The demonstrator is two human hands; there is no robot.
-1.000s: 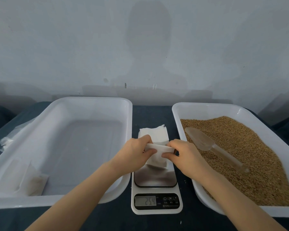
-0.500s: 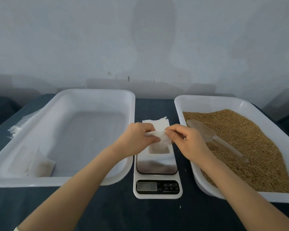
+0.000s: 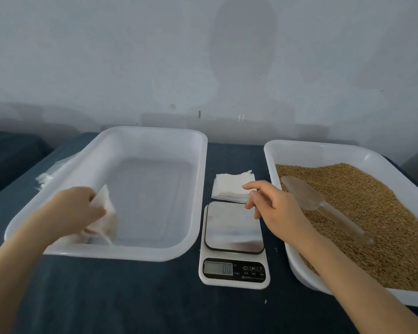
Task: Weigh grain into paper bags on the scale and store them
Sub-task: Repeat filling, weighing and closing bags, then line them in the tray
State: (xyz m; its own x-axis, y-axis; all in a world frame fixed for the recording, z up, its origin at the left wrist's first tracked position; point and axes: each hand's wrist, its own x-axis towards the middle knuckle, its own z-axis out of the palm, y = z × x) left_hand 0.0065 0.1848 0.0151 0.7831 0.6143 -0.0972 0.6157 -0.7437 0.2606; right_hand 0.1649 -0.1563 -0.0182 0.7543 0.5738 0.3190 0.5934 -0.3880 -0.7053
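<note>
Hanging over the near left corner of a wide white plastic tray, a small white paper bag is gripped by the left hand, fingers curled round its upper part. It is judged to be a filled bag held low above the tray floor so that it can be set down for storage without tipping; its contents cannot be seen.

The right hand is held loose and empty, fingers relaxed, above the far edge of the flat white digital kitchen scale, just beside the stack of flat white empty paper bags. From there a fresh bag could be taken readily. The scale's steel platform is left bare and what looks like a zero is shown on its display, so another weighing can be started.

Golden-brown grain is kept in a second white plastic tray at the right, with a clear plastic scoop laid on it, handle towards the person, within reach of the right hand. Everything is carried on a dark blue counter, the scale placed between the two trays.
</note>
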